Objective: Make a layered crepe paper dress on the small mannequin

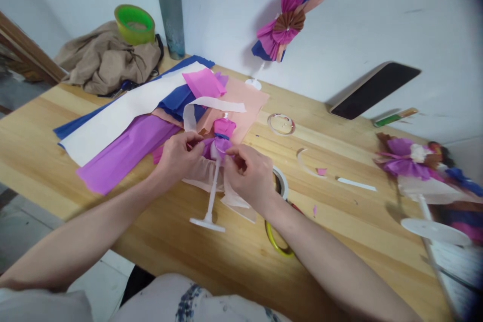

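Note:
A small white dress-form mannequin [212, 193] stands on its round base near the table's front edge. It wears a pink bodice [225, 127] with a blue band at the waist. Below the band is a purple crepe paper skirt [207, 148]. My left hand [180, 153] pinches the skirt's left edge between thumb and fingers. On the other side, my right hand [249, 173] is closed with its fingertips at the skirt's right edge. Sheer whitish paper [199, 173] lies behind the stand, and a white paper strip [219, 104] curls just beyond the mannequin.
Crepe paper sheets in white [109, 121], purple [128, 153] and blue lie left. Tape rolls, one white [281, 181] and one yellow [277, 241], sit by my right forearm. Along the wall stand a bottle [170, 20], a dressed figure [289, 22] and a phone [377, 90].

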`<state>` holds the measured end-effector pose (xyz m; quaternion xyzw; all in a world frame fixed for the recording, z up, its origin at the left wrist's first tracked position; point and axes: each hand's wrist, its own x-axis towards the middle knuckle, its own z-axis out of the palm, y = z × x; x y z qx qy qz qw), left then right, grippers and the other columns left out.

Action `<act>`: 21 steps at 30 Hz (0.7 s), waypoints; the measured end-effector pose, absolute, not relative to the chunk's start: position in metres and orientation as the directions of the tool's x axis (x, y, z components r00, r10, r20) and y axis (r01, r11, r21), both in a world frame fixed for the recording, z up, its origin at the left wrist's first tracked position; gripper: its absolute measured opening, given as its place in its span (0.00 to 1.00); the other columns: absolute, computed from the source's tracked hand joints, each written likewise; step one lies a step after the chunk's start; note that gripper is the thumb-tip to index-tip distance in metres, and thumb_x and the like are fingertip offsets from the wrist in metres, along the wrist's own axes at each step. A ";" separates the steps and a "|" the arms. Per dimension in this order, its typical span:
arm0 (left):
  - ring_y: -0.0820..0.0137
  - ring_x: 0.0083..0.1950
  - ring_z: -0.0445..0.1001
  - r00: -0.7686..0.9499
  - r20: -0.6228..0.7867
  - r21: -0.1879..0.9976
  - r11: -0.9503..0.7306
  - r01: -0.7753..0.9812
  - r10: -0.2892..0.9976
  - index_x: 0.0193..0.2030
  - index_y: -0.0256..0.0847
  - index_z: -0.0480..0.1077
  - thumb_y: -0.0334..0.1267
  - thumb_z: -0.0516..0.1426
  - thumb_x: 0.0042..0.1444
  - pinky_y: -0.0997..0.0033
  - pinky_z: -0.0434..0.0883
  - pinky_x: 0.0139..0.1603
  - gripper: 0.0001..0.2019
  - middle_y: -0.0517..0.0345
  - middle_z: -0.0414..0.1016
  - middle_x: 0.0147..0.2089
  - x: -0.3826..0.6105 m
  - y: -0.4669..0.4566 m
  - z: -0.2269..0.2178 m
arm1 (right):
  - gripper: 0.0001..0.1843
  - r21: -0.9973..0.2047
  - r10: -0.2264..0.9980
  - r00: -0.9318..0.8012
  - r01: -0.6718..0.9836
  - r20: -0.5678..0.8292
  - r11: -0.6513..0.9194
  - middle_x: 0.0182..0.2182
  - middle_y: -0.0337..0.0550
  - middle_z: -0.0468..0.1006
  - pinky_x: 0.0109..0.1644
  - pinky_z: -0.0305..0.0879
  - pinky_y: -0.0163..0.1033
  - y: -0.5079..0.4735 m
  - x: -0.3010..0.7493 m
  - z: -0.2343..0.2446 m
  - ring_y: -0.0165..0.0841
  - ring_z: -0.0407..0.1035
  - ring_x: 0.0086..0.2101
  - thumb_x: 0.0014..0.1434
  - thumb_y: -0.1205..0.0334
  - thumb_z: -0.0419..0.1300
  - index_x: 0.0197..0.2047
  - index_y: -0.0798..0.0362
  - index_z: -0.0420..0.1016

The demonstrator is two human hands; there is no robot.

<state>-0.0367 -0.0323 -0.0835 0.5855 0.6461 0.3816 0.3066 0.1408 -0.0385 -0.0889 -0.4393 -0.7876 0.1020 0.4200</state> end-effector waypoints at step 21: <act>0.76 0.22 0.56 -0.073 0.095 0.736 -0.021 0.677 0.993 0.17 0.39 0.63 0.44 0.56 0.52 0.75 0.53 0.22 0.17 0.65 0.57 0.18 -0.046 -0.044 -0.076 | 0.13 -0.419 0.809 -0.333 0.723 0.484 0.549 0.20 0.38 0.71 0.27 0.52 0.35 -0.036 0.148 -0.070 0.28 0.62 0.22 0.61 0.64 0.53 0.25 0.53 0.68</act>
